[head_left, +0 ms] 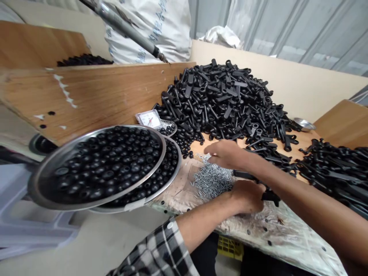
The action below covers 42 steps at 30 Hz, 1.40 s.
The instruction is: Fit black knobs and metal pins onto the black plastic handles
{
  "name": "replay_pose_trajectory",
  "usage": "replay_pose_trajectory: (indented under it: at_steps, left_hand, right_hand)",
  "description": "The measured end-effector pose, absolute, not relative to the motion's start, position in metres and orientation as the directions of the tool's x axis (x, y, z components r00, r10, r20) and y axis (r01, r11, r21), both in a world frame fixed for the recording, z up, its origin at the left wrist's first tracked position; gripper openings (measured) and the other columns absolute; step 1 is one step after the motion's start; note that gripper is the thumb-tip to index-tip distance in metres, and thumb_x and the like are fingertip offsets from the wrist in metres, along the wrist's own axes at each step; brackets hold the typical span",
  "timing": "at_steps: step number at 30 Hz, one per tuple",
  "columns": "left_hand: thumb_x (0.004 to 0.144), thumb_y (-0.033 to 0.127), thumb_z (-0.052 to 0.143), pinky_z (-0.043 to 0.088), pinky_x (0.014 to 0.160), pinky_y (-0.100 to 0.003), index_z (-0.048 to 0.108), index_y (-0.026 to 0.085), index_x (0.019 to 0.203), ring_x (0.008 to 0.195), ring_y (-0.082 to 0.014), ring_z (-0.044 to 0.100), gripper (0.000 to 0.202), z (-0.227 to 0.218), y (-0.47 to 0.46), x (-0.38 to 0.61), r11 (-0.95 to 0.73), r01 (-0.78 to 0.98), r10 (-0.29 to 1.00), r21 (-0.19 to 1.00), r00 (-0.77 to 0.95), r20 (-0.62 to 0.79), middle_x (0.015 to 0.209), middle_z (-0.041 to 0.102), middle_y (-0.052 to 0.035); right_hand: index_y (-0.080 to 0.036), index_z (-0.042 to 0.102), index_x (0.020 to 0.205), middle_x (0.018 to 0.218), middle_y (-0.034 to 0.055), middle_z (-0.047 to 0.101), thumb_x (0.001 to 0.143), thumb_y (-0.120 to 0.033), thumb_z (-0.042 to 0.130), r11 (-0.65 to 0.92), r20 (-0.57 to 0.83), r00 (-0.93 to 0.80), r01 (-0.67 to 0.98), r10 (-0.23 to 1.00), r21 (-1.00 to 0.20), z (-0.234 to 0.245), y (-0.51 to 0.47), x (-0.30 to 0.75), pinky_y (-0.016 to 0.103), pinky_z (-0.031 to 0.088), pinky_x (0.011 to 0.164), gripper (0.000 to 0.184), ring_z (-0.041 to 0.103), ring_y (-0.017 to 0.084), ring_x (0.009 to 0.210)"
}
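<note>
My left hand [247,197] grips a black plastic lever handle [268,195], which runs under my right forearm. My right hand [227,155] is above a loose pile of small silver screws [212,180], with its fingertips at the pile's far edge. I cannot tell whether those fingers hold a screw. A large heap of matching black handles [221,99] rises beyond my hands, and another heap [330,172] lies to the right. Two stacked steel trays hold black round knobs, the upper tray's rim [163,145] tilting above the lower tray's rim [179,165].
A wooden board [86,96] stands behind the trays, and a small square clock [149,119] leans near the heap. A pneumatic screwdriver [129,30] hangs above the board. A small steel dish [304,124] sits at the heap's far side, with a white sack [152,30] behind.
</note>
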<state>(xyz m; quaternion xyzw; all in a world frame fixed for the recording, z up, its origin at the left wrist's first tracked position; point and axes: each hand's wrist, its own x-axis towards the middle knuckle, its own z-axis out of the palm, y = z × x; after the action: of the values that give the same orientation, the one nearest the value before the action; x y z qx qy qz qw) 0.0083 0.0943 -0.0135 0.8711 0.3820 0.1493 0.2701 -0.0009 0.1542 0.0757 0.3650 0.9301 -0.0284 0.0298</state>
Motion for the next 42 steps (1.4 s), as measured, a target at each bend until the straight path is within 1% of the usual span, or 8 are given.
replay_pose_trajectory:
  at_steps: [8,15,18,22,26,29,34,42]
  left_hand:
    - [0.069,0.015,0.053,0.036,0.093,-0.041,0.039,0.013,0.128,0.114,-0.0301,0.043,0.060,-0.036,0.094,0.012,-0.755,0.385,0.631,0.531,0.646,0.429,0.131,0.045,-0.0144]
    - [0.072,0.013,0.051,0.040,0.087,-0.040,0.043,0.014,0.124,0.103,-0.0278,0.050,0.053,-0.034,0.095,0.013,-0.702,0.320,0.670,0.637,0.599,0.438,0.124,0.052,-0.0137]
    - [0.064,0.010,0.056,0.040,0.085,-0.038,0.060,0.017,0.103,0.094,-0.0268,0.055,0.040,-0.032,0.096,0.009,-0.566,0.336,0.776,0.753,0.525,0.349,0.110,0.062,-0.0110]
    - [0.058,0.013,0.058,0.043,0.070,-0.037,0.063,0.018,0.070,0.073,-0.0258,0.059,0.014,-0.026,0.104,0.003,-0.376,0.342,0.883,0.861,0.415,0.221,0.069,0.066,-0.0069]
    - [0.074,0.025,0.045,0.042,0.056,-0.030,0.059,0.016,0.080,0.060,-0.0181,0.057,0.017,-0.017,0.112,0.000,-0.235,0.212,0.947,0.949,0.271,0.174,0.068,0.063,-0.0059]
    - [0.081,0.036,0.039,0.037,0.044,-0.023,0.055,0.013,0.088,0.046,-0.0110,0.052,0.029,-0.011,0.113,0.001,-0.111,0.046,0.958,0.993,0.272,0.095,0.072,0.063,-0.0061]
    - [0.067,0.033,0.063,0.032,0.038,-0.020,0.059,0.012,0.091,0.046,-0.0101,0.055,0.032,-0.007,0.111,0.001,0.224,-0.325,0.938,0.919,0.329,-0.112,0.079,0.066,-0.0065]
    - [0.067,0.027,0.066,0.026,0.036,-0.019,0.060,0.012,0.106,0.037,-0.0060,0.044,0.043,-0.014,0.112,0.004,0.328,-0.236,0.882,0.915,0.424,-0.207,0.059,0.057,0.0014]
  right_hand:
    - [-0.019,0.059,0.106,0.093,0.0116,0.065,0.078,-0.027,0.045,0.704,-0.196,-0.678,0.700,0.708,0.123,0.016,0.181,-0.061,0.027,0.040,0.063,0.032,0.060,0.023,0.085]
    - [-0.019,0.064,0.096,0.090,0.0094,0.067,0.078,-0.030,0.046,0.733,-0.182,-0.712,0.673,0.678,0.099,0.013,0.180,-0.060,0.025,0.039,0.064,0.028,0.061,0.021,0.083]
    - [-0.018,0.065,0.090,0.082,0.0073,0.066,0.078,-0.027,0.046,0.705,-0.078,-0.702,0.709,0.708,0.020,0.033,0.178,-0.038,0.025,0.038,0.062,0.025,0.059,0.018,0.077]
    - [-0.016,0.065,0.083,0.066,-0.0003,0.061,0.075,-0.026,0.051,0.581,0.260,-0.521,0.690,0.813,-0.433,0.066,0.163,0.040,0.021,0.038,0.058,0.019,0.053,0.011,0.061]
    - [-0.015,0.063,0.082,0.062,-0.0019,0.058,0.074,-0.028,0.056,0.442,0.406,-0.195,0.549,0.893,-0.709,0.064,0.127,0.127,0.022,0.040,0.055,0.017,0.051,0.010,0.056]
    - [-0.017,0.063,0.079,0.072,0.0005,0.061,0.072,-0.027,0.059,0.455,0.483,-0.110,0.564,0.869,-0.689,0.037,0.103,0.161,0.024,0.043,0.062,0.013,0.055,0.013,0.065]
    - [-0.018,0.058,0.080,0.082,0.0036,0.062,0.075,-0.022,0.058,0.564,0.576,-0.183,0.569,0.797,-0.599,-0.009,0.092,0.164,0.026,0.044,0.069,0.006,0.056,0.014,0.075]
    - [-0.019,0.051,0.069,0.069,0.0018,0.056,0.077,-0.016,0.049,0.598,0.634,-0.204,0.624,0.746,-0.503,-0.023,0.092,0.155,0.024,0.042,0.063,0.009,0.051,0.012,0.065]
